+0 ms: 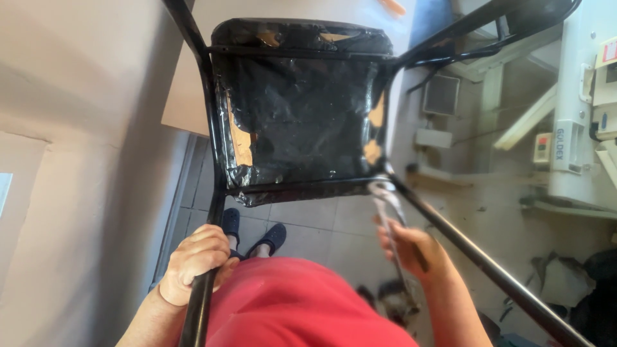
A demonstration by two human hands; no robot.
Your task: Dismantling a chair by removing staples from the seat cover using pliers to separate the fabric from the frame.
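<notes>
- The left hand (196, 262) is wrapped around a black chair leg (204, 283), fingers (207, 246) curled tight over the tube, low in the view beside the red shirt (302, 305).
- The right hand (411, 250) grips the handle of a metal wrench (389, 212), fingers closed round it.
- The wrench head sits at the corner where the other leg (475, 257) meets the seat frame, touching the joint just below the seat's right edge.
- The chair (302, 115) is upturned, its underside facing the camera; it fills the middle of the view, held up in front of the person.
- The seat's underside is covered in crinkled black plastic, torn in patches so that brown board shows along the left and right edges.
- Two dark shoes (257, 234) stand on the grey tiled floor (328, 231) beneath the chair.
- A pale wall (83, 128) runs down the left side.
- A white machine (578, 115) stands at the right, well apart from the hands; dark debris lies on the floor below it.
</notes>
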